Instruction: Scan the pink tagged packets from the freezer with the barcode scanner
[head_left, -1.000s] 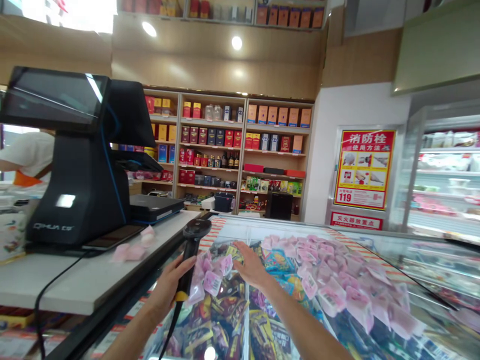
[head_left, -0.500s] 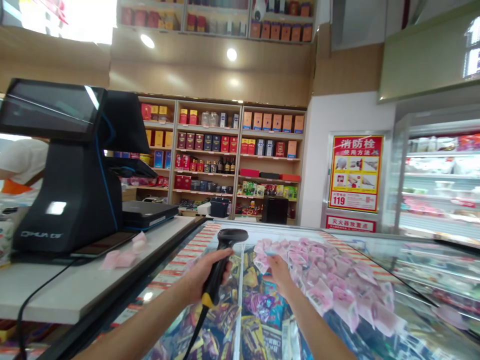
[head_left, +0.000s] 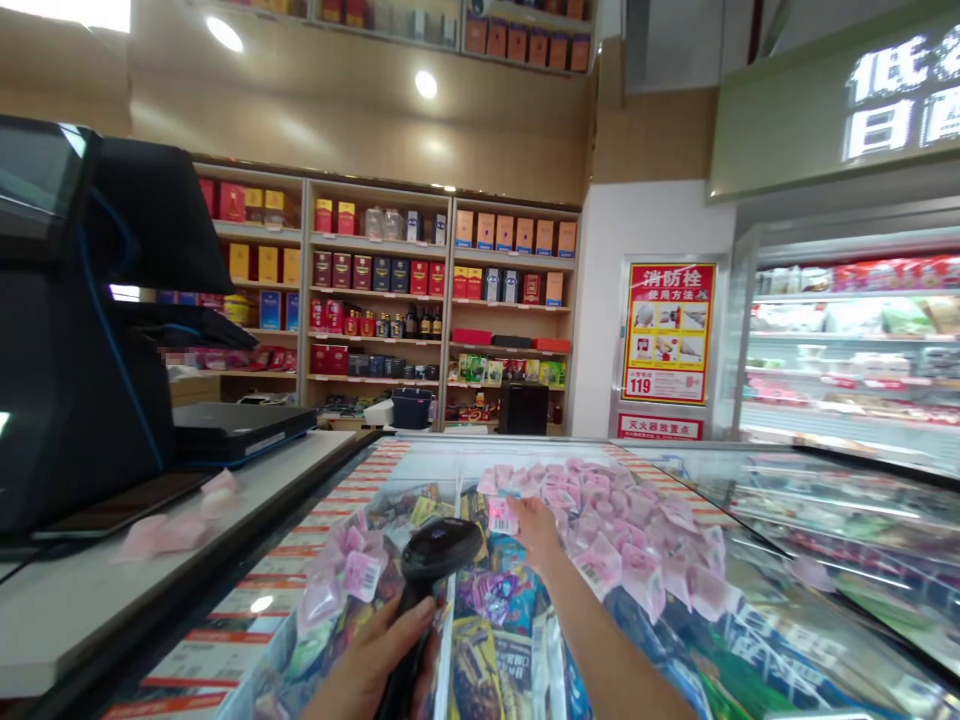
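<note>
Nearer the wearer than half a second ago, the barcode scanner (head_left: 439, 545) has dropped back along the freezer's white divider (head_left: 448, 645), and the small pink cluster (head_left: 361, 572) left of that divider now shows clear of it. Gripped in the left hand (head_left: 394, 645), the scanner stands mostly left of the divider, its nose reaching across. Just right of the divider, the fingers of the right hand (head_left: 534, 528) seem closed on the edge of a pink packet (head_left: 501, 516).

With such a thin hold, the packet could slip back among the pink pile (head_left: 641, 575) farther right of the divider; a careless swing of the scanner might knock it loose.

The handle's long axis slants up and away from the wearer, while the nose points right, across the divider. The packet's printed side faces the wearer; its long axis is hard to tell.
</note>
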